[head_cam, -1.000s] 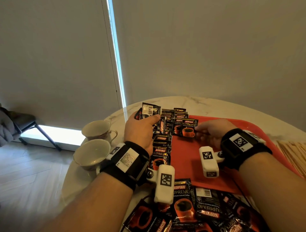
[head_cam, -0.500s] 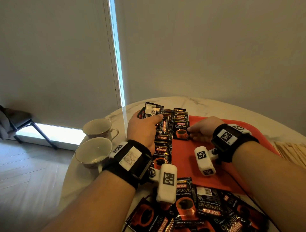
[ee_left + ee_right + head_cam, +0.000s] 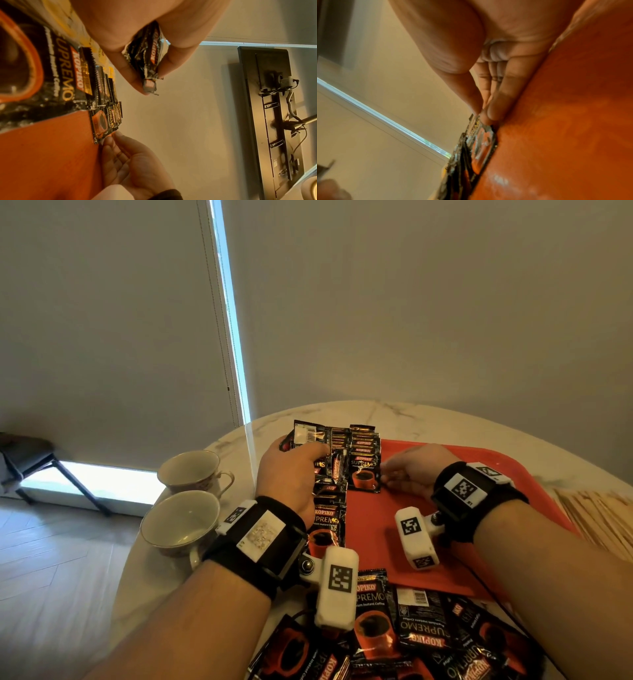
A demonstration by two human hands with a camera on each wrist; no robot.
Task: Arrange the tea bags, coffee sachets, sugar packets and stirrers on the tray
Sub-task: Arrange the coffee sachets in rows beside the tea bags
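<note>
A red tray [image 3: 445, 546] lies on the marble table. Black and orange coffee sachets stand in overlapping rows [image 3: 330, 508] along its left side. My left hand [image 3: 308, 453] hovers over those rows and grips a small bundle of sachets [image 3: 149, 56] between thumb and fingers. My right hand [image 3: 385, 474] rests low on the tray, thumb and fingertips [image 3: 493, 108] pinching the right edge of the front sachet [image 3: 364, 474] of the second row. That sachet [image 3: 102, 121] lies flat on the tray against the row behind it.
A loose heap of coffee sachets [image 3: 411, 631] lies at the table's near edge. Two teacups [image 3: 181, 522] stand left of the tray. Wooden stirrers [image 3: 603, 515] lie off the tray's right side. Yellow packets [image 3: 96, 40] show beside the rows.
My right hand has slid the sachet leftward across the tray until it sits against the second row. My left hand has kept its bundle and barely moved.
</note>
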